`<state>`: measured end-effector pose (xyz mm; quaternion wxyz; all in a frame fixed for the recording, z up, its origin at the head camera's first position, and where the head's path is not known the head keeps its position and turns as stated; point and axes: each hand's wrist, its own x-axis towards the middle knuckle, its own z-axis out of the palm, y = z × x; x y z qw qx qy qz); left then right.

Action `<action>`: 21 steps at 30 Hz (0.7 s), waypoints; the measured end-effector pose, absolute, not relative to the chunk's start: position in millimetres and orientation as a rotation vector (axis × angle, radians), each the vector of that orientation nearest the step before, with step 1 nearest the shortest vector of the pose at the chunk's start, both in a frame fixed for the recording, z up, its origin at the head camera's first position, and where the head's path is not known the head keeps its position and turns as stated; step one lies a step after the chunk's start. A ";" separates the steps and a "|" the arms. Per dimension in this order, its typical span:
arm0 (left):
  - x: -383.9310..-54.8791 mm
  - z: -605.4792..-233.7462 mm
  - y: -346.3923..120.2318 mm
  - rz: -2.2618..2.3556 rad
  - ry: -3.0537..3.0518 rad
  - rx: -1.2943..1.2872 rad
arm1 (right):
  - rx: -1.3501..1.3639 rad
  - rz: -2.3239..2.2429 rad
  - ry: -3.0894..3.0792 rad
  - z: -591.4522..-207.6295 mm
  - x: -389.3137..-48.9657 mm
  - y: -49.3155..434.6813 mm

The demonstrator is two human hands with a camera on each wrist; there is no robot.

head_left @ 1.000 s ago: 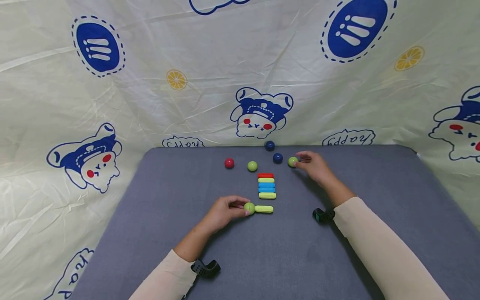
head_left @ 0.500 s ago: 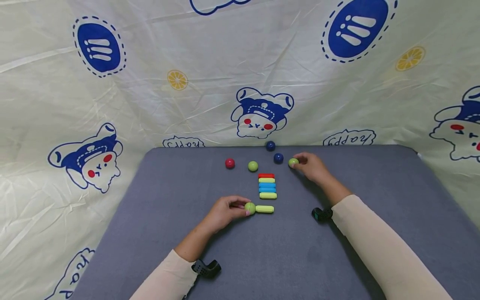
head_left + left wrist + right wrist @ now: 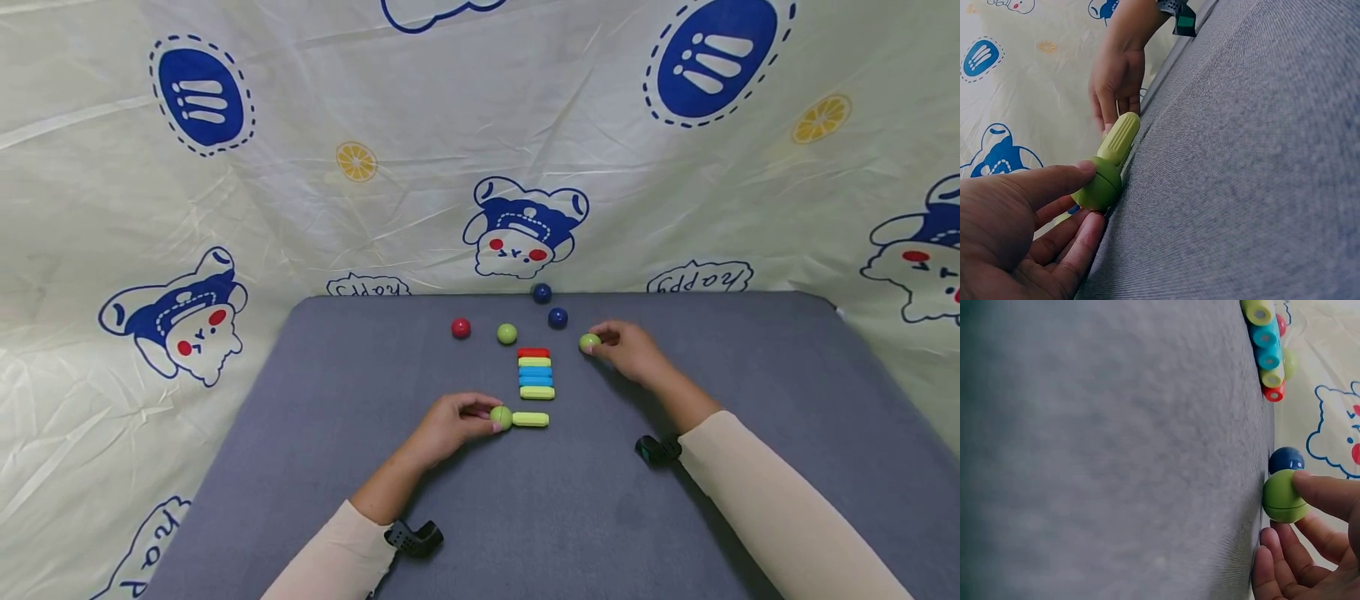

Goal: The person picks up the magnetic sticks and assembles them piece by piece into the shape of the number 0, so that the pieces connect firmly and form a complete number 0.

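Here we are with both hands busy: our left hand (image 3: 453, 425) pinches a green ball (image 3: 501, 418) between thumb and fingers, and a yellow stick (image 3: 531, 420) reaches straight out from that ball, its near end right up against it. Over on the far side, our right hand (image 3: 628, 346) has a second green ball (image 3: 588, 343) in a light pinch, thumb on one side, fingers curved beneath; whether that ball touches the surface (image 3: 600, 517) we cannot tell. The stick's other end is free and points to our right, so if the second ball is to meet it, we'd come in low along the stick's own line rather than from above. Steady on the left, that's the key! Hold that first ball firm, or the stick may swing or roll away. On the right, we want fingertips behind the ball, leaving its front bare for the contact. And mind the neighbours: the row of coloured sticks (image 3: 536, 373) lies just beyond, between us and the loose green ball (image 3: 507, 334), with a blue ball (image 3: 557, 318) near our right fingers. Swing wide around that row, then a gentle push, no jab.
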<state>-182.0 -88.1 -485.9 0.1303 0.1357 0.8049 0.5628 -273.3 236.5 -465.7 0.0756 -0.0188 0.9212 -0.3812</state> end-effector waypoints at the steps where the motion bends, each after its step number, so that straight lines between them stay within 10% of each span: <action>1: -181.9 -485.6 -88.1 1.633 2.339 0.393 | -0.063 -1.141 2.760 -465.0 -270.4 235.9; 21: -180.7 -483.5 -87.6 1.633 2.345 0.369 | -0.210 -1.102 2.689 -455.0 -222.8 225.6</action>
